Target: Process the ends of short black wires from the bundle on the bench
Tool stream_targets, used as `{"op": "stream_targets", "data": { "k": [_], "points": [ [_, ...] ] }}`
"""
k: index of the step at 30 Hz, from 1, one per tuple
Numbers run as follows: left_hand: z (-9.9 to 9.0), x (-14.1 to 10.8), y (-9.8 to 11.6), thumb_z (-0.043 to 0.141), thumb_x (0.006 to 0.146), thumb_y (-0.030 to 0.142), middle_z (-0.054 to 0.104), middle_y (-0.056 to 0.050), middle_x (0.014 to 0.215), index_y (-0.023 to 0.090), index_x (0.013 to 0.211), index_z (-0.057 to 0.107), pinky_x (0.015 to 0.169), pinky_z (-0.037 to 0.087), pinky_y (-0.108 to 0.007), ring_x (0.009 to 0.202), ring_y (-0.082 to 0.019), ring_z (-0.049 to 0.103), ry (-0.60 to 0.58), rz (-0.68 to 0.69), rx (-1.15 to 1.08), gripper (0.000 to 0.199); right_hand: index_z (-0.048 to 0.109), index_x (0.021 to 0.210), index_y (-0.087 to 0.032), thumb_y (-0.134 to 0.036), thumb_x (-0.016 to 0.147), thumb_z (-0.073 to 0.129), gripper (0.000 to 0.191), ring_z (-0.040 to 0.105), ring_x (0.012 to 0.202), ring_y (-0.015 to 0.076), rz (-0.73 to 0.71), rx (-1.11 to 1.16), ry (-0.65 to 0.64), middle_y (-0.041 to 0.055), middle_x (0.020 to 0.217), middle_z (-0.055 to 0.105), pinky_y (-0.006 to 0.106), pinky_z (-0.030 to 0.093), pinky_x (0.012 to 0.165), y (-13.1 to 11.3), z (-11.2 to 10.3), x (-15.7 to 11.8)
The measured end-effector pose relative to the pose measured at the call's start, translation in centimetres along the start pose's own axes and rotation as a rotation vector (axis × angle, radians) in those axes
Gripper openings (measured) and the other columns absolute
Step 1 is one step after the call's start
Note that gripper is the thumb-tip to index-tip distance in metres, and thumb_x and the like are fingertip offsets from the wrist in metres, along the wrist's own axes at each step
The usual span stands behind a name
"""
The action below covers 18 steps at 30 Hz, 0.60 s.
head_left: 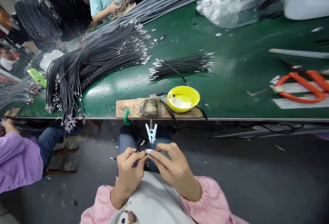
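We hold a thin black cable (128,156) low in our lap, below the edge of the green desk (231,80). Our left hand (130,171) pinches it, fingers closed on the cable, while our right hand (172,169) has its fingers closed on a small white snipper (152,135) at the cable's tip. We judge that the cable end is being trimmed or stripped; the next move calls for a steady, precise squeeze at the tip. A yellow bowl (183,97) sits on a wooden board (123,109) just ahead, with a big cable bundle (97,59) beyond and orange scissors (303,85) at the right. No writing is readable.
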<state>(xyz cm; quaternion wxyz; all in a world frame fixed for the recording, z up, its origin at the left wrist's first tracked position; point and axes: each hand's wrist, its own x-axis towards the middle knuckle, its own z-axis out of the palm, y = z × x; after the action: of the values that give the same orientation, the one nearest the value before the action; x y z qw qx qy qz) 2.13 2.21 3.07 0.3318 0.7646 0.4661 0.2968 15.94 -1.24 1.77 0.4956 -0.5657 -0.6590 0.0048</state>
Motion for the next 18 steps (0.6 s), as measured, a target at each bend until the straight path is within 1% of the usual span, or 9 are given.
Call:
{"op": "stream_targets", "data": {
  "k": [2,4,6,10,12,15,16,18],
  "points": [
    [0.0,0.0,0.5,0.054,0.076,0.020,0.058,-0.006,0.071,0.017,0.081,0.067,0.059,0.043,-0.023,0.063,-0.012,0.054,-0.012,-0.011,0.019,0.014,0.051,0.090,-0.014,0.003,0.074,0.049,0.023,0.040,0.070,0.0152,-0.057,-0.050,0.062,0.0067,0.075,0.049,0.029,0.038,0.061,0.0,0.4,-0.3],
    [0.1,-0.1,1.0,0.051,0.078,0.020,0.057,-0.006,0.069,0.016,0.082,0.066,0.057,0.043,-0.022,0.062,-0.011,0.053,-0.019,-0.029,0.032,0.016,0.050,0.089,-0.013,0.005,0.073,0.047,0.025,0.040,0.071,0.0158,-0.072,-0.096,0.125,0.0064,0.072,0.048,0.029,0.037,0.062,-0.2,0.7,-0.6],
    [0.2,-0.2,1.5,0.049,0.079,0.018,0.058,-0.006,0.067,0.014,0.079,0.065,0.057,0.043,-0.020,0.062,-0.010,0.053,-0.004,-0.031,0.064,0.016,0.048,0.087,-0.012,0.003,0.074,0.048,0.020,0.039,0.071,0.0165,-0.020,-0.113,0.156,0.0070,0.072,0.046,0.030,0.037,0.063,-0.6,1.0,-0.8],
    [0.6,-0.4,1.9,0.051,0.078,0.016,0.059,-0.006,0.067,0.013,0.075,0.064,0.054,0.042,-0.018,0.061,-0.009,0.053,0.099,0.031,0.147,0.014,0.046,0.083,-0.011,-0.001,0.078,0.047,0.012,0.037,0.070,0.0158,0.085,-0.070,0.152,0.0064,0.070,0.042,0.029,0.035,0.063,-1.3,1.2,-0.8],
    [0.7,-0.3,1.7,0.053,0.076,0.017,0.058,-0.004,0.064,0.013,0.071,0.064,0.051,0.041,-0.016,0.057,-0.008,0.053,0.124,-0.047,0.066,0.013,0.045,0.082,-0.011,-0.002,0.079,0.047,0.010,0.037,0.069,0.0149,0.117,-0.033,0.153,0.0055,0.069,0.041,0.028,0.034,0.062,-1.5,1.2,-0.7],
    [0.7,-0.1,1.3,0.056,0.074,0.020,0.055,-0.002,0.057,0.012,0.063,0.063,0.048,0.039,-0.015,0.052,-0.007,0.050,0.123,-0.244,-0.123,0.015,0.045,0.080,-0.013,-0.003,0.080,0.046,0.009,0.037,0.068,0.0135,0.183,0.059,0.168,0.0040,0.069,0.041,0.026,0.034,0.061,-1.4,1.1,-0.7],
    [0.6,0.0,1.2,0.056,0.073,0.021,0.054,-0.001,0.056,0.012,0.062,0.063,0.048,0.038,-0.015,0.051,-0.007,0.049,0.128,-0.282,-0.166,0.016,0.045,0.080,-0.013,-0.004,0.080,0.046,0.009,0.037,0.068,0.0133,0.207,0.092,0.170,0.0037,0.069,0.041,0.026,0.034,0.060,-1.3,1.0,-0.7],
    [0.4,0.2,1.1,0.057,0.072,0.022,0.053,-0.001,0.055,0.012,0.061,0.063,0.048,0.038,-0.015,0.052,-0.006,0.048,0.144,-0.313,-0.213,0.017,0.045,0.079,-0.014,-0.006,0.080,0.047,0.008,0.038,0.067,0.0126,0.270,0.149,0.171,0.0029,0.068,0.042,0.025,0.034,0.059,-1.1,1.0,-0.8]
  ]
}}
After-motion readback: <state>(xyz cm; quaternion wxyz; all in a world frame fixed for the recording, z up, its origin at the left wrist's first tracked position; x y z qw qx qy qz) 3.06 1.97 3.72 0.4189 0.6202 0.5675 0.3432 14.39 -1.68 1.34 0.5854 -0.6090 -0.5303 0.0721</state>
